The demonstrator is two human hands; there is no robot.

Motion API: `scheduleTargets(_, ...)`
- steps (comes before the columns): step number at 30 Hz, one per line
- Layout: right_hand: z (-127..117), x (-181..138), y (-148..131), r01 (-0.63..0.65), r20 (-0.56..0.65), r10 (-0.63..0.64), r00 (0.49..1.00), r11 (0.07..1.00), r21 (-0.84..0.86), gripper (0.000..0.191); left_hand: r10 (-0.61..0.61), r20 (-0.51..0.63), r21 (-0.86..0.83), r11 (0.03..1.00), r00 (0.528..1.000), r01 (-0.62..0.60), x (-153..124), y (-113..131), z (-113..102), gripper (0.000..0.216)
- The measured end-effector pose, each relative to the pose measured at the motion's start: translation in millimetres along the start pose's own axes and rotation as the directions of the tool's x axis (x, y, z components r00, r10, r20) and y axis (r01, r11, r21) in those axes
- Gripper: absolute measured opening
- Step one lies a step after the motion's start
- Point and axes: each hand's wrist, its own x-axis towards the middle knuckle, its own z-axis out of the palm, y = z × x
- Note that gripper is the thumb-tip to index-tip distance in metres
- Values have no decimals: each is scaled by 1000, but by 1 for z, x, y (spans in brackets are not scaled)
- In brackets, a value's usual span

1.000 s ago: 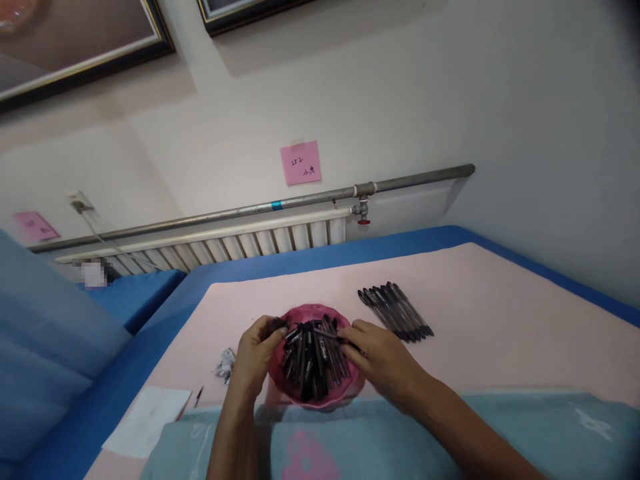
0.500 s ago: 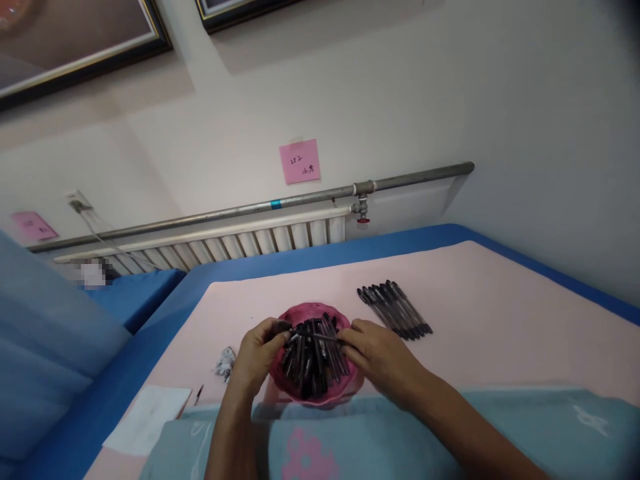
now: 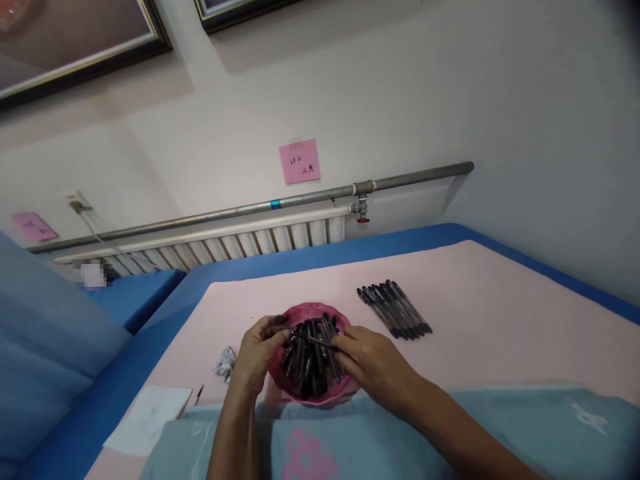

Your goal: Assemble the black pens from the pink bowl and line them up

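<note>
A pink bowl (image 3: pixel 306 312) full of several black pen parts (image 3: pixel 309 363) sits on the pink cloth in front of me. My left hand (image 3: pixel 254 360) is at the bowl's left rim, fingers pinched on a small dark piece I cannot name. My right hand (image 3: pixel 371 361) lies over the bowl's right side, fingers closed on a thin black pen piece (image 3: pixel 320 343) that points toward the left hand. A neat row of several assembled black pens (image 3: pixel 395 310) lies on the cloth to the right of the bowl.
The pink cloth (image 3: pixel 500 320) covers a blue table (image 3: pixel 310 257). A crumpled wrapper (image 3: pixel 225 363) and a white paper (image 3: pixel 146 420) lie at the left. A light-blue towel (image 3: pixel 500 427) lies along the near edge. A radiator (image 3: pixel 225 243) and pipe run behind.
My right hand has slid a little to the left over the bowl, bringing the thin pen piece closer to my left hand. The left hand has stayed at the rim.
</note>
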Motion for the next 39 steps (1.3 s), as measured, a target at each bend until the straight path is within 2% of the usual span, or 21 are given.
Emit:
scheduleTargets(6,1,1,-5,-30,22,27,999,989,144,18,-60,-47,-203,978,997,49,0,-2,7,35)
scheduleTargets(10,0,1,-5,-20,15,18,1000,991,135,17,-104,-53,-147,985,993,95,-1,-6,11,25)
scheduleTargets(13,1,0,-4,-14,0,15,1000,994,109,17,-105,-19,-177,979,994,100,-2,-6,12,24)
scheduleTargets(17,2,-1,-3,-11,-16,12,1000,996,85,17,-153,-18,-238,961,988,145,-2,-3,12,36)
scheduleTargets(20,2,-1,-3,2,-19,0,1000,997,77,18,-155,-52,-160,976,987,145,-2,-4,11,27)
scheduleTargets(23,2,-1,-2,-7,-15,8,1000,998,64,19,-128,-32,-104,987,991,124,-2,-6,10,27)
scheduleTargets(29,0,0,-3,-26,-9,27,1000,993,116,19,-172,4,-236,957,985,168,-3,-1,11,30)
scheduleTargets(34,0,0,-3,-25,-21,28,999,993,119,18,-175,-20,-211,963,984,167,-3,-3,13,28)
scheduleTargets(39,-1,0,-3,-34,-8,36,999,991,132,19,-179,-26,-262,950,983,167,-2,-3,13,32)
